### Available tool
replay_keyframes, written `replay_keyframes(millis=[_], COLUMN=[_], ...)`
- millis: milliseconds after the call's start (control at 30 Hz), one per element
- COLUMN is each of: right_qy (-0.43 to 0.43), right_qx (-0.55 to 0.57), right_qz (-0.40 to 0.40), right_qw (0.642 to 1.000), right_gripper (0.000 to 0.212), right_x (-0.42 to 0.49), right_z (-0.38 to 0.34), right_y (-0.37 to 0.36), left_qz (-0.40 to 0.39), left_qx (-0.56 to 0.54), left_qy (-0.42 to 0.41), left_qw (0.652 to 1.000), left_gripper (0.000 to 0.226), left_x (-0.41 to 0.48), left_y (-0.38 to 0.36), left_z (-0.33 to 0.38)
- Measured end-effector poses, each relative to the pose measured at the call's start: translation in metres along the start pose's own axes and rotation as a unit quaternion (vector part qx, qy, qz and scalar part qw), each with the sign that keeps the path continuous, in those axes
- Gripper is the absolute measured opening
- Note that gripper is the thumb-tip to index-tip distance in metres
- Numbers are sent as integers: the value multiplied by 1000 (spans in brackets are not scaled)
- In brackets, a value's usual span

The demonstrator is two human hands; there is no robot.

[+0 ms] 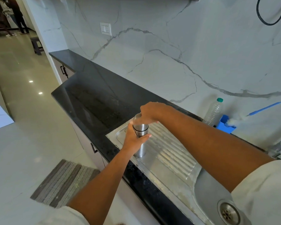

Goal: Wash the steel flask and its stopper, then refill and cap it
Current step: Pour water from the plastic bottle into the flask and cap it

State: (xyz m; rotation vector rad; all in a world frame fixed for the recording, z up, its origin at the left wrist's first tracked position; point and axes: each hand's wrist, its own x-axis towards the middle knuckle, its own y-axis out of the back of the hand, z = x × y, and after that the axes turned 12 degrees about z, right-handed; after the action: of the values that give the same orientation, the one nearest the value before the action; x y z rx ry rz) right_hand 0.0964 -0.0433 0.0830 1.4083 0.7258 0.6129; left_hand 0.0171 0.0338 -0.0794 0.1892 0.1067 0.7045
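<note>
The steel flask (141, 138) stands upright on the ribbed draining board (172, 153) of the sink, near the board's far left corner and close to the black counter (94, 98). The left hand (133, 138) is wrapped around the middle of the flask, fingers curled behind it and the thumb lying across the front just under the dark ring. The right hand (150, 113) is closed down over the flask's top, covering the cap (whether the stopper is under the palm cannot be told). Both sleeves are pale and pushed up the forearms. The sink bowl with its round drain (227, 213) lies at the lower right. Against the marble wall stand a clear plastic bottle (213, 113) with a green cap and, just beside it, a blue holder (225, 124) with a blue-handled brush (264, 108) leaning out of it. A striped mat (64, 184) lies on the floor.
</note>
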Motion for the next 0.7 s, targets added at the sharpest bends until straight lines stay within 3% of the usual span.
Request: replay_keyframes(millis=[100,200,367,533,700], right_qy=[111,75,-7,83,73], right_qx=[18,-7,-55,-66,-81], right_qz=[-7,45,103,36,93], right_qw=[994,996,993,994,990], right_gripper=[57,43,59,53,53], right_x=[0,5,11,4,6], right_z=[6,1,-5,0,-1], right_y=[3,-7,-22,-19,-27], left_qz=[2,4,6,6,16], left_qx=[1,-1,5,18,19], left_qy=[-6,-5,-7,-6,-20], left_qw=[1000,1000,1000,1000,999], left_gripper=[76,79,90,75,73], left_x=[2,2,-2,-1,-1], left_y=[0,0,-1,1,-1], left_z=[-3,-4,1,1,-2])
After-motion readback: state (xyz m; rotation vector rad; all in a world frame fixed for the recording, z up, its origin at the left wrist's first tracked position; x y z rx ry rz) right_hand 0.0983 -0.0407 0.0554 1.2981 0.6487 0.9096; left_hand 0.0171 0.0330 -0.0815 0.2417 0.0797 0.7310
